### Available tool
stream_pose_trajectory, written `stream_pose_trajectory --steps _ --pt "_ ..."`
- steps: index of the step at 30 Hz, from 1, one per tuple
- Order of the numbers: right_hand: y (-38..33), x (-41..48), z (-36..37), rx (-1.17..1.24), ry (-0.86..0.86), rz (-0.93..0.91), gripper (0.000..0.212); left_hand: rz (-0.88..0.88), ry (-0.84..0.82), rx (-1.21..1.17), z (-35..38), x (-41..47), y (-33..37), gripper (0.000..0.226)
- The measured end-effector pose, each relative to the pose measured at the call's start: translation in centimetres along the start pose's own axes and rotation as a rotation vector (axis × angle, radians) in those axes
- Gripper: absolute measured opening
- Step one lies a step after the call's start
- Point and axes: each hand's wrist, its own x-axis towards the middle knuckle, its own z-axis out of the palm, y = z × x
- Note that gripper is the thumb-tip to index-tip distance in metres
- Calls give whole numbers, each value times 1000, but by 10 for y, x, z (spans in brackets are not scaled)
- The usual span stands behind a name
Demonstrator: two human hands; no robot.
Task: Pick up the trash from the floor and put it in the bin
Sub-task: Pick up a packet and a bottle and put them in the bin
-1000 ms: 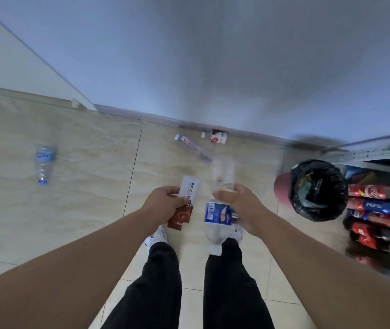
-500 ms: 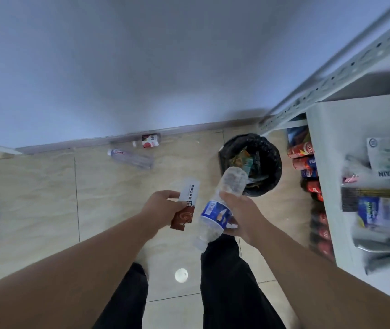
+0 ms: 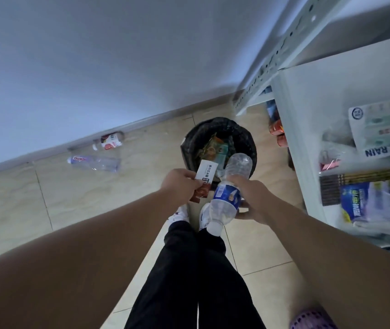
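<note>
My left hand (image 3: 179,181) grips a white and brown carton (image 3: 204,180) by its side. My right hand (image 3: 252,198) is closed around a clear plastic bottle with a blue label (image 3: 227,193), its base pointing toward the bin. Both hands hover at the near rim of a bin lined with a black bag (image 3: 190,143), which holds several wrappers. On the tiled floor by the wall lie a clear bottle with a red label (image 3: 94,162) and a small white and red bottle (image 3: 109,141).
A white metal shelf unit (image 3: 291,129) stands right of the bin, with packets on its shelf and drink cans (image 3: 276,128) beneath. The wall's skirting (image 3: 141,122) runs behind the bin. A purple basket (image 3: 312,319) shows at bottom right. My legs and shoes are below the hands.
I have turned and stepped toward the bin; it now lies directly ahead under my hands. The carton and bottle stay gripped, and the blue-label bottle on the floor at the left has left view.
</note>
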Motion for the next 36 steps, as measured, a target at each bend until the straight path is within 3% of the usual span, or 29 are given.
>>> stream_pose_trajectory --steps 5,7,9,11,14,17,20,24,26,36 --pt "-30 56 -2 0 -30 42 40 -22 36 13 13 63 17 14" --pt "-38 74 -6 15 -23 43 45 -14 -15 84 16 88 23 28" --pt "-44 84 -9 13 31 39 53 -7 -48 339 15 99 30 47" --pt "-48 87 -9 -19 84 31 57 191 -37 694 9 99 24 54" --pt "-50 82 -7 -147 112 -65 69 79 -49 280 0 96 30 46" --pt "-50 73 -8 -491 136 -254 91 63 -25 291 -7 85 25 32" --pt "-57 60 -5 -715 92 -343 94 52 -21 342 -17 73 24 19" --pt "-71 40 12 -907 62 -403 91 37 -15 318 -39 57 13 60" --pt "-77 29 26 -970 34 -421 87 32 -7 244 -53 46 4 70" --pt "-79 -38 145 -1282 -103 -493 99 -96 116 -162 -137 -42 -118 67"
